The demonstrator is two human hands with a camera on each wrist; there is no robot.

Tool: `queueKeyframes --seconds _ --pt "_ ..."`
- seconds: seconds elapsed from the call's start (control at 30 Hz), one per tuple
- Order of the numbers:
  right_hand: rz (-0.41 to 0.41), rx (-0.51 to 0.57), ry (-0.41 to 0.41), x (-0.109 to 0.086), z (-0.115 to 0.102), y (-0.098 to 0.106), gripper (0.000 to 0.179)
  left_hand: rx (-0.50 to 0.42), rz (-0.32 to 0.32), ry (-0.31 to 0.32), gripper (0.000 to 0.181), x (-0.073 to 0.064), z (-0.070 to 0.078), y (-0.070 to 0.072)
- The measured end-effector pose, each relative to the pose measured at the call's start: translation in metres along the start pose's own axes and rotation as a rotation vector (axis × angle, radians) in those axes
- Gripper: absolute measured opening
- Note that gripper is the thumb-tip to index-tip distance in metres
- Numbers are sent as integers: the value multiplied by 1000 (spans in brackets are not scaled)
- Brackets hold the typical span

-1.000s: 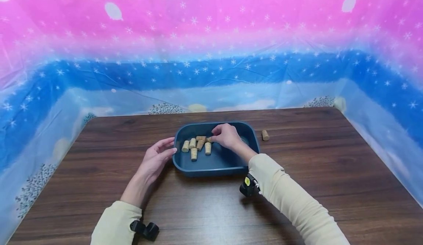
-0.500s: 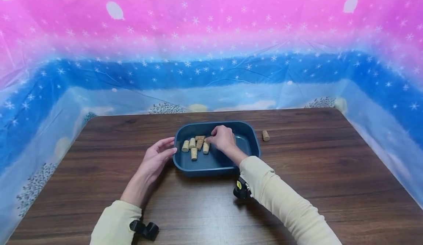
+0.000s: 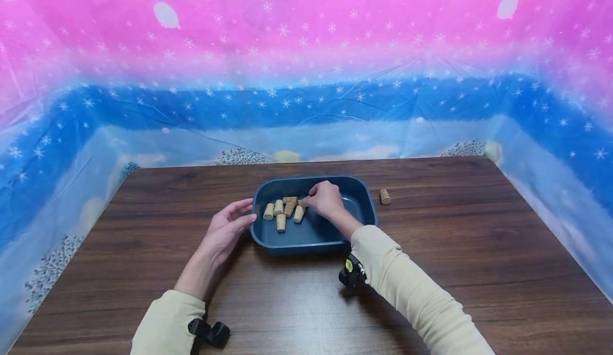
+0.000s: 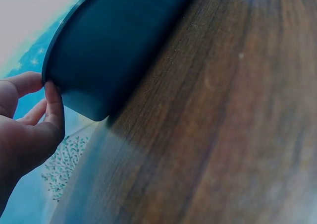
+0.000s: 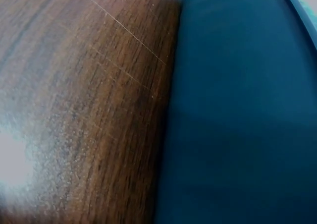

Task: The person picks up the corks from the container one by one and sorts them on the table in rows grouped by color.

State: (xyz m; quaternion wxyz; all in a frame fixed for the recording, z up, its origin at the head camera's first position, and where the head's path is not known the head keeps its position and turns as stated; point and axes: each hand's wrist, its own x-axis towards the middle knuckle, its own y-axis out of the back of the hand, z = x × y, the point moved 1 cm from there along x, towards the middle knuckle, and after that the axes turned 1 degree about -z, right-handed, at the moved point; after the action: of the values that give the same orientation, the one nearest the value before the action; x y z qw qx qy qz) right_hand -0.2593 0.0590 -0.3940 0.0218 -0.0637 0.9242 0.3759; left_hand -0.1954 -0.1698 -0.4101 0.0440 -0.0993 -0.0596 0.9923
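Note:
A dark blue rectangular tray [image 3: 330, 235] sits on the table, with several tapered corks [image 3: 281, 223] in its left half. My left hand [image 3: 226, 231] grips the tray's left end, thumb and finger at the rim, as the left wrist view also shows. Inside the tray, my right hand [image 3: 326, 199] reaches down with thumb and fingers pinched around a cork, mostly hidden behind the fingertips, at the right of the group. Just below those fingertips lies a tilted cork [image 3: 299, 214]. In the right wrist view only the tray's outer wall [image 5: 242, 105] and the table show.
A lone cork [image 3: 385, 196] stands on the wooden table [image 3: 455, 248] to the right of the tray. Behind the table hangs a pink and blue snowflake cloth [image 3: 306, 99]. Small black cameras [image 3: 209, 333] are strapped at both wrists.
My right hand has shifted slightly left inside the tray, toward the corks. The cork below its fingertips has moved a little left and now leans. My left hand has stayed at the rim.

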Motion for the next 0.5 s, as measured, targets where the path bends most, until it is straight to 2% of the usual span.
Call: queueKeyframes --seconds 0.5 --pt "-55 77 34 1 5 7 31 7 3 5 49 0 1 -1"
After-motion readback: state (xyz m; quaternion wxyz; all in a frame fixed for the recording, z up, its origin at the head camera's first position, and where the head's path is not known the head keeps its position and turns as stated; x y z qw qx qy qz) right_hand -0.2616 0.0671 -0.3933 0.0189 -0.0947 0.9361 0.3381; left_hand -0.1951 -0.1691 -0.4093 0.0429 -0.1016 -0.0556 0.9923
